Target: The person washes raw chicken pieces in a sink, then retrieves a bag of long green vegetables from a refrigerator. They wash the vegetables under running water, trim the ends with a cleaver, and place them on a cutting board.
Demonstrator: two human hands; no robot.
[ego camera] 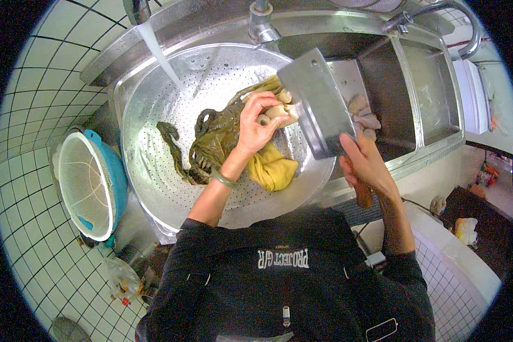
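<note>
My right hand grips the handle of a broad cleaver, its wide blade tilted over the right side of a large perforated metal colander. Pale cut vegetable chunks are in the fingers of my left hand, close against the blade; whether they touch it I cannot tell. Beneath that hand, wilted dark olive leafy greens lie in the colander, apparently pickled. A folded yellow leafy piece rests nearer to me. Water runs from a faucet into the colander's far left.
A stainless steel sink basin opens on the right, with pale chunks beyond the cleaver. A second faucet stands behind the colander. At left, a blue-and-white strainer basket leans near the tiled wall.
</note>
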